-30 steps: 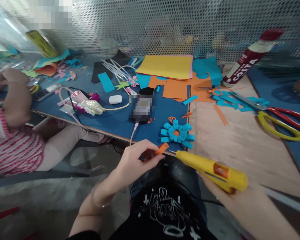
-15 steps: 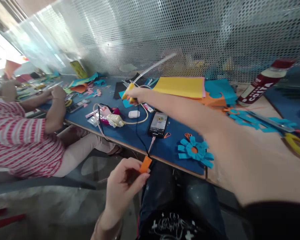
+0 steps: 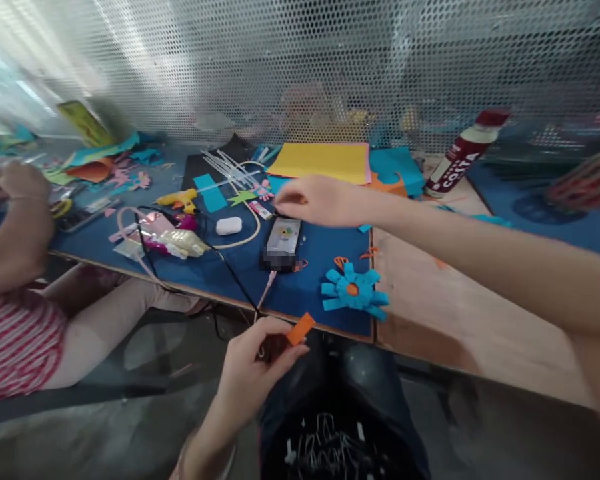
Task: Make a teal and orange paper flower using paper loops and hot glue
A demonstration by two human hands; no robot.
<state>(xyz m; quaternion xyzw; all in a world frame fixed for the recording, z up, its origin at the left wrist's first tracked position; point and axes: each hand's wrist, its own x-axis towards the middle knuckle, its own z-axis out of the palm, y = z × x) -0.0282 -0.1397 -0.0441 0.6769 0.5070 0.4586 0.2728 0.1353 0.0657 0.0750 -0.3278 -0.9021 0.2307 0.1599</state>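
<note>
Down at the table's front edge, my left hand [image 3: 257, 363] pinches a folded orange paper strip [image 3: 301, 329] between thumb and fingers. My right hand [image 3: 317, 201] hovers over the table just behind the phone [image 3: 282, 241], fingers loosely bent and apart, nothing visible in them. The yellow glue gun [image 3: 178, 199] lies on its side to the left, near a blue paper piece [image 3: 211, 193] and several clear glue sticks [image 3: 230, 168]. A blue paper flower [image 3: 354, 290] with an orange centre rests near the front edge.
A white earphone case [image 3: 229, 226] and a power strip [image 3: 177, 241] with cords lie left of the phone. Yellow paper [image 3: 320, 162] is stacked at the back. A Costa bottle [image 3: 463, 157] stands to the right. Another person's arm [image 3: 27, 213] is at the far left.
My right hand has let go of the glue gun, now lying on the table, and moved right. My left hand still holds the orange strip, now tilted more. The view has turned right.
</note>
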